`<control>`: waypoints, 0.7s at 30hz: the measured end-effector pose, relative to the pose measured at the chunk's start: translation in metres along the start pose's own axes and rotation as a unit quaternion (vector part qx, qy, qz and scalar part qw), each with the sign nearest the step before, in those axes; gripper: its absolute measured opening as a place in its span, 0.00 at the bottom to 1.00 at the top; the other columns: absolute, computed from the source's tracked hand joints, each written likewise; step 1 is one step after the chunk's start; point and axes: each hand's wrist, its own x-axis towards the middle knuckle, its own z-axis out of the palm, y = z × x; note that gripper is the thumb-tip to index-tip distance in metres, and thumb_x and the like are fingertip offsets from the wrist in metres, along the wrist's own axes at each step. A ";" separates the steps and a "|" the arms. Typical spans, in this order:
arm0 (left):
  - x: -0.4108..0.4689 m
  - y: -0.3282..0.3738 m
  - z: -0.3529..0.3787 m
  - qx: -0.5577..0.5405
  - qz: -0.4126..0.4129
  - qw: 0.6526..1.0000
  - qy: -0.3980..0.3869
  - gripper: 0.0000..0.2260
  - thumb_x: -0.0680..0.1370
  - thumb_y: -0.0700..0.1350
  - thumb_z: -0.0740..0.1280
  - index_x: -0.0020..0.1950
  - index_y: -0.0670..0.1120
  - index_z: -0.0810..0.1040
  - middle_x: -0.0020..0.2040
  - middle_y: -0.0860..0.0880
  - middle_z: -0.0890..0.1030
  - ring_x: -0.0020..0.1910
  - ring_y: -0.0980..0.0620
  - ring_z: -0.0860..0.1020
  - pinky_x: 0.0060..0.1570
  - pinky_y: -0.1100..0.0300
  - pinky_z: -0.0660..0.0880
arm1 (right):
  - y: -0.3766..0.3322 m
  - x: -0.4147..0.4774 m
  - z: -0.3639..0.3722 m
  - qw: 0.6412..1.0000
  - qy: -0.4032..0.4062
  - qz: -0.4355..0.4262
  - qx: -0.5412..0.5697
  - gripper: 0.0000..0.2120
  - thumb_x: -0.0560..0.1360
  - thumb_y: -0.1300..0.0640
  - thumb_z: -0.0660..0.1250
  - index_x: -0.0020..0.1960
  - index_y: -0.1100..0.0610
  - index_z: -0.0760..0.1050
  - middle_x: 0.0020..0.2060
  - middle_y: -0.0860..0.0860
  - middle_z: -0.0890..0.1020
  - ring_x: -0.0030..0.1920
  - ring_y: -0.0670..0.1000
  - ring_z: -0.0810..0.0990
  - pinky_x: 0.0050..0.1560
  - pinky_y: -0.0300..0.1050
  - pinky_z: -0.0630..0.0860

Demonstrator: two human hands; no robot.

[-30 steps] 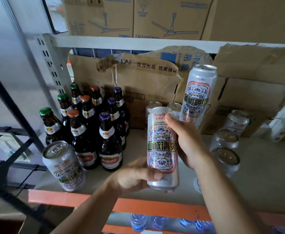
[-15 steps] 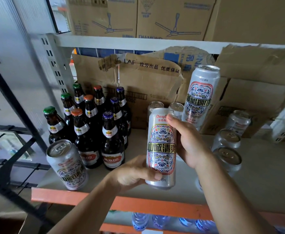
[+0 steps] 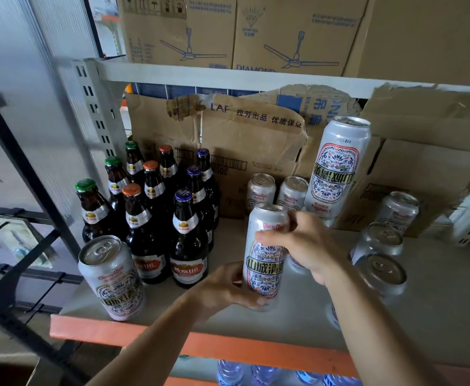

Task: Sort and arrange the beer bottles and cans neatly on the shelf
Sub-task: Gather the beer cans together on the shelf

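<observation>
Lowered since the earlier frame: can (image 3: pixel 264 263), upright, long axis vertical, base at or just above the shelf (image 3: pixel 437 307) near its front edge, just right of the bottles (image 3: pixel 172 218). Gripped by both hands: left hand (image 3: pixel 222 288) curled round the base from the left, right hand (image 3: pixel 306 246) wrapped across the upper label from the right, fingers closed on it. Judged bound for the cans (image 3: pixel 278 195) directly behind, with the right forearm reaching in from lower right, wrist bent down.
</observation>
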 end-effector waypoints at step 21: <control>0.058 -0.041 -0.017 0.172 -0.006 0.948 0.266 0.25 0.61 0.50 0.78 0.57 0.54 0.79 0.46 0.57 0.84 0.43 0.59 0.80 0.41 0.64 0.74 | 0.031 0.052 0.026 0.991 0.101 0.000 -0.093 0.23 0.60 0.52 0.81 0.49 0.54 0.75 0.47 0.49 0.83 0.47 0.49 0.81 0.50 0.49 0.78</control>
